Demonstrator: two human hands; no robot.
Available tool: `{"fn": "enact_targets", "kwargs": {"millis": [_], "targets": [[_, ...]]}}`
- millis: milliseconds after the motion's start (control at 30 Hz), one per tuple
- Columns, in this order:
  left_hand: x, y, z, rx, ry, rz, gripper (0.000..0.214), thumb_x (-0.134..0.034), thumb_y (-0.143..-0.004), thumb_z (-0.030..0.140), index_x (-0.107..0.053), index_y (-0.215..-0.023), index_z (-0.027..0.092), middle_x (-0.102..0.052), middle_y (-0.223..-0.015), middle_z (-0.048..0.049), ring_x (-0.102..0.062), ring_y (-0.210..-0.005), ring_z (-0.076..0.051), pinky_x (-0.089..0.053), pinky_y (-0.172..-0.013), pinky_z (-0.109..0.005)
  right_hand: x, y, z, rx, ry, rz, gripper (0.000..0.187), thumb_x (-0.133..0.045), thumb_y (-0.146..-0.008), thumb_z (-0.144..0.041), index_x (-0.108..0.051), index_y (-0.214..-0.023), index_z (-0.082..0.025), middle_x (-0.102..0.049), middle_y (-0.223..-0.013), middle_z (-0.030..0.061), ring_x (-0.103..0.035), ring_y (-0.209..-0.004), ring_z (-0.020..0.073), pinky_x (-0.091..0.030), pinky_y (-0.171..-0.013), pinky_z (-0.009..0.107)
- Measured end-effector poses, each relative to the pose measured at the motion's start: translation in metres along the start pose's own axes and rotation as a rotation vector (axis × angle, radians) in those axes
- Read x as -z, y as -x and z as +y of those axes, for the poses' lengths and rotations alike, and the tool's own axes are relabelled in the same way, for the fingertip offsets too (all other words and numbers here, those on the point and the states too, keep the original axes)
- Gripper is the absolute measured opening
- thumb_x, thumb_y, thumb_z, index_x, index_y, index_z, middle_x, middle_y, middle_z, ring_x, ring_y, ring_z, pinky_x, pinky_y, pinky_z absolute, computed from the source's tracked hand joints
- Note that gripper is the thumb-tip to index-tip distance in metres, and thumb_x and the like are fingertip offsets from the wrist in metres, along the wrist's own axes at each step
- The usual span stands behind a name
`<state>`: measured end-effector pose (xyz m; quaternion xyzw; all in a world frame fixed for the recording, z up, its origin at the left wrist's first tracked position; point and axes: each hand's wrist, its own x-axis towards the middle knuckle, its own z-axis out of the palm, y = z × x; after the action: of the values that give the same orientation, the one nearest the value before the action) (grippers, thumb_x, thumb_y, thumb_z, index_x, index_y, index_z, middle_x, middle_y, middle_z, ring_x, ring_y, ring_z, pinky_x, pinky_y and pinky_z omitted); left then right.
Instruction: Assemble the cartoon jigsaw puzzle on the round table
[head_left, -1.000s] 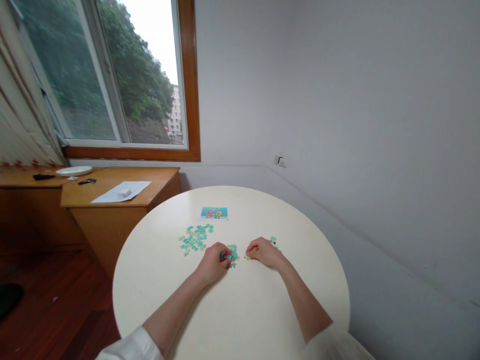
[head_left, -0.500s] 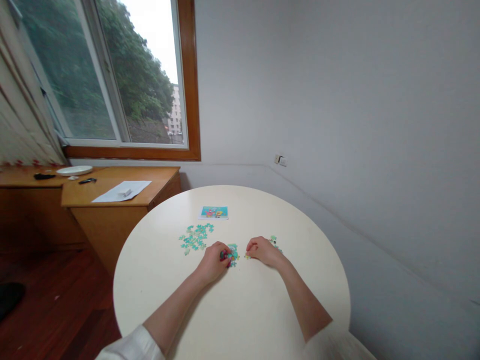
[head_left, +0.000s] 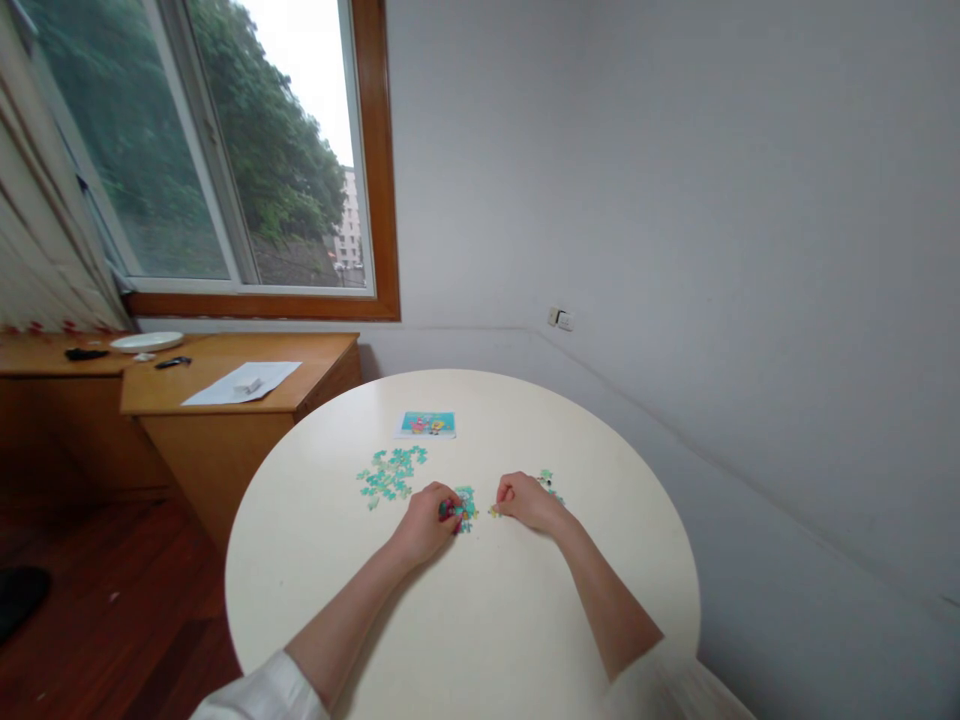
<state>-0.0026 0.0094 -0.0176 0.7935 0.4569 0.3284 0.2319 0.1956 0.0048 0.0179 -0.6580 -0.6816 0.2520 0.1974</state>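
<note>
On the round table, a small joined section of jigsaw puzzle (head_left: 466, 498) in teal, pink and yellow lies in front of me. My left hand (head_left: 427, 522) is closed at its left edge, thumb and fingers gripping it and hiding part of it. To the right, my right hand (head_left: 525, 500) pinches a small yellowish puzzle piece (head_left: 495, 511), held low near the tabletop with a narrow gap to the joined section. Several puzzle pieces (head_left: 547, 478) lie behind my right hand, partly covered by it. A looser spread of teal pieces (head_left: 390, 474) is beyond my left hand.
A picture card (head_left: 426, 425) with cartoon figures lies toward the far side of the white round table (head_left: 480, 620). Left of it, a wooden desk (head_left: 330, 360) bears a paper sheet (head_left: 217, 387) and a white plate (head_left: 147, 342). A wall rises behind the table.
My right hand's fingers have curled slightly over the yellowish piece. My left hand stays at the joined section, and the view has shifted very slightly.
</note>
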Motion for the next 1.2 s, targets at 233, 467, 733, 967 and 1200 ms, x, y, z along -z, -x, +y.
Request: {"fn": "enact_targets", "kwargs": {"millis": [233,467,733,967,1200], "targets": [[-0.001,0.0,-0.002,0.006,-0.005,0.002,0.013,-0.061,-0.069,0.012,-0.065,-0.08,0.018,-0.063,-0.087,-0.0038,-0.057,-0.08,-0.016,-0.043,-0.077,-0.027,-0.002,-0.001,0.004,0.015,-0.014,0.003,0.007,-0.068,-0.065,-0.015,-0.061,-0.062,-0.016,-0.06,-0.057,-0.0009,-0.051,-0.056,0.0102,-0.034,-0.053,0.021],[-0.001,0.0,0.0,0.013,-0.018,-0.003,0.012,-0.059,-0.07,0.012,-0.065,-0.079,0.017,-0.064,-0.087,-0.0046,-0.058,-0.081,-0.016,-0.044,-0.078,-0.027,0.005,-0.008,0.018,-0.044,-0.151,0.137,0.012,-0.062,-0.071,-0.019,-0.057,-0.062,-0.015,-0.06,-0.056,-0.0003,-0.049,-0.05,0.0079,-0.033,-0.047,0.019],[-0.002,-0.001,-0.002,0.016,-0.006,0.003,0.015,-0.056,-0.071,0.011,-0.065,-0.08,0.018,-0.064,-0.088,-0.0042,-0.059,-0.083,-0.016,-0.045,-0.079,-0.027,0.023,-0.005,0.036,-0.114,-0.073,0.19,0.007,-0.06,-0.068,-0.015,-0.063,-0.061,-0.015,-0.064,-0.06,0.0019,-0.054,-0.057,0.0105,-0.035,-0.052,0.02],[-0.002,-0.001,-0.003,0.037,-0.008,-0.002,0.015,-0.055,-0.071,0.01,-0.064,-0.08,0.018,-0.065,-0.087,-0.0034,-0.059,-0.081,-0.015,-0.045,-0.077,-0.026,0.024,-0.003,0.032,-0.107,-0.063,0.203,0.01,-0.057,-0.069,-0.013,-0.067,-0.069,-0.014,-0.065,-0.063,0.0025,-0.054,-0.058,0.0109,-0.036,-0.054,0.02],[0.0,0.0,0.0,0.051,-0.032,-0.02,0.016,-0.055,-0.072,0.009,-0.065,-0.081,0.017,-0.066,-0.087,-0.004,-0.059,-0.081,-0.016,-0.044,-0.076,-0.026,0.024,-0.001,0.034,-0.063,-0.103,0.092,0.005,-0.062,-0.066,-0.015,-0.066,-0.068,-0.013,-0.063,-0.06,0.0019,-0.052,-0.054,0.0095,-0.035,-0.05,0.019]]}}
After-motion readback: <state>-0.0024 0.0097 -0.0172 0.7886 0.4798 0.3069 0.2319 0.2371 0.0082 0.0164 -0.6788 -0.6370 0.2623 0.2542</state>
